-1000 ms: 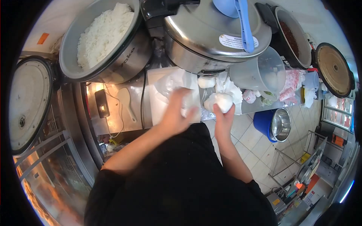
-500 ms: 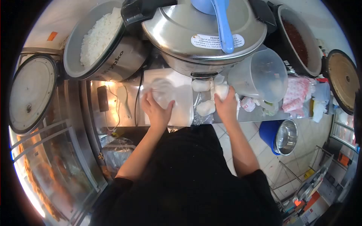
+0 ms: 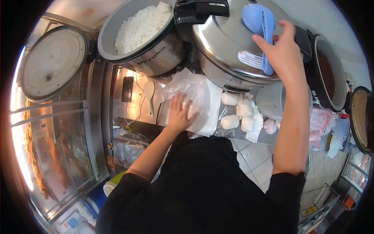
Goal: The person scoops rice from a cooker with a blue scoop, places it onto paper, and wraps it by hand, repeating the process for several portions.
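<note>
My left hand (image 3: 181,115) lies on thin white sheets (image 3: 212,97) at the counter's front, its fingers spread. Crumpled translucent film (image 3: 183,82) shows just beyond the fingertips. My right hand (image 3: 286,54) reaches over the steel cooker lid (image 3: 222,35). Its thumb and fingers are apart around the handle of a blue scoop (image 3: 259,19), which rests on that lid; the thumb crosses the handle. Between my hands sit several rounded white bundles (image 3: 230,122), some on white paper; what is inside them is hidden.
An uncovered Miyako pot of white rice (image 3: 142,29) stands at the back left. A pot with dark red contents (image 3: 325,74) stands at the right. A clear plastic container (image 3: 269,99) is partly behind my right forearm. A pale paddle (image 3: 149,93) and a phone (image 3: 127,89) lie left.
My right hand has left the white bundles and moved up to the blue scoop. My left hand remains at the sheets, now laid flatter. The view has shifted, placing the cookers further right.
</note>
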A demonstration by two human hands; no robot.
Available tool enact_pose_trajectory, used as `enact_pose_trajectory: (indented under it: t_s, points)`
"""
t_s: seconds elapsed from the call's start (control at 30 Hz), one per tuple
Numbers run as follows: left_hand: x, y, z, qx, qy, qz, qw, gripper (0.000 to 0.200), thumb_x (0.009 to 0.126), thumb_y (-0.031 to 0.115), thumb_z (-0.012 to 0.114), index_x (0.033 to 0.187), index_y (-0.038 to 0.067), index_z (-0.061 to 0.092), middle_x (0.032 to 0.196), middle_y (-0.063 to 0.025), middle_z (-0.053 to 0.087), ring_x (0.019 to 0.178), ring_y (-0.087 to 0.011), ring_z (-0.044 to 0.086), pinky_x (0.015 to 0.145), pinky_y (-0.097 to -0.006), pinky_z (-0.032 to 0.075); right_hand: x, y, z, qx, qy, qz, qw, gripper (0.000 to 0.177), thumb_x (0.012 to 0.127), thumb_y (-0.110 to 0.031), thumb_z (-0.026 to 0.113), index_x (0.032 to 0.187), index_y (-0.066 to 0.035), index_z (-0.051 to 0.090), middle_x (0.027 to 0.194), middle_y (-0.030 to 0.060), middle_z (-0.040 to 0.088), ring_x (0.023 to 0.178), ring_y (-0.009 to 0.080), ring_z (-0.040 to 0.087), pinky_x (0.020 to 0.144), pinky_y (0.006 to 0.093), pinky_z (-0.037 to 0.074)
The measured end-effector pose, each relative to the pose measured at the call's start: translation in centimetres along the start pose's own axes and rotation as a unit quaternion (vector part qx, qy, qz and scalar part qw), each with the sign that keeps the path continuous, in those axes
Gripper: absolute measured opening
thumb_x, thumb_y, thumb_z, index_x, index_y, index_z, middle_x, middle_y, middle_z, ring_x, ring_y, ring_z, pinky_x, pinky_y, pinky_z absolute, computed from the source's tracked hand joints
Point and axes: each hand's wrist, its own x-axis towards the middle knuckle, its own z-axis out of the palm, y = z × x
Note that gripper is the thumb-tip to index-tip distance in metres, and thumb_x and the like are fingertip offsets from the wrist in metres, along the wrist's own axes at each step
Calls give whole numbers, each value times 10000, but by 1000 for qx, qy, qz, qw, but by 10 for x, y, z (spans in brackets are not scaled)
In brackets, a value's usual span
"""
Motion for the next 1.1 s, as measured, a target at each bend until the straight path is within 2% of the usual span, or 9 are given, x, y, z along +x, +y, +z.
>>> enact_pose_trajectory:
  t_s: [0.1,0.23,0.4,0.43,0.5,0.73,0.9,1.03,1.1]
  points:
    - [27,-44,6,-16,270,-294,917,1021,804,365,916,1607,79,353,1611,-271,377,1443,-529,386,1190,-622,322,23,26,15,-34,95,-46,994,655,963,-327,777,1473,-22,502,1095,233,747,1032,340,736,948,421,555]
    - [49,-83,-22,-59,123,-381,915,803,796,311,909,1469,97,529,1525,-239,489,1394,-485,426,1161,-622,340,-59,45,31,241,314,-82,915,550,1026,-54,662,1503,40,405,1212,177,681,974,225,691,859,328,544]
    - [60,-90,-65,-116,-129,-144,974,220,896,195,769,918,62,596,892,-186,739,975,-429,697,968,-571,503,-203,101,81,270,209,-27,939,457,977,20,616,1397,7,437,1065,124,660,755,142,589,669,288,495]
    - [57,-78,-78,-165,-131,-117,971,211,976,200,725,1009,59,572,832,-233,687,835,-465,672,745,-547,514,-218,101,78,271,207,-25,940,457,977,20,616,1397,7,437,1065,124,660,755,142,589,669,288,495]
    - [62,-48,-109,-214,-194,-104,952,222,987,204,721,1031,54,563,846,-234,690,843,-466,676,737,-548,513,-239,102,76,424,95,122,892,531,923,-8,701,1410,42,495,1250,131,663,1069,195,668,934,329,537]
    - [144,-32,-68,-300,-321,-28,898,280,1003,262,730,1113,40,598,983,-236,723,934,-446,697,807,-490,535,-230,56,107,415,-231,31,880,307,864,-14,734,1160,-4,651,1232,130,702,1103,164,680,953,342,536]
    - [132,-57,23,-185,-226,9,956,292,955,265,767,1102,51,632,1017,-196,721,961,-422,688,835,-501,534,-209,47,205,265,-224,-335,876,393,766,-6,721,1150,-20,635,1431,177,611,1297,403,606,1106,491,488]
    - [109,-54,3,-55,54,11,997,336,906,260,793,1161,84,661,1099,-155,706,1095,-410,659,927,-493,518,-233,101,251,185,-311,-298,883,386,774,-21,721,1150,-33,633,1461,166,592,1294,393,606,1079,511,492]
    - [56,-65,8,-81,11,-21,996,401,901,263,797,1236,99,651,1211,-150,682,1199,-406,618,993,-497,497,-237,110,245,179,-315,-311,879,383,779,-26,723,1151,-41,635,1430,169,614,1276,392,617,1068,514,486]
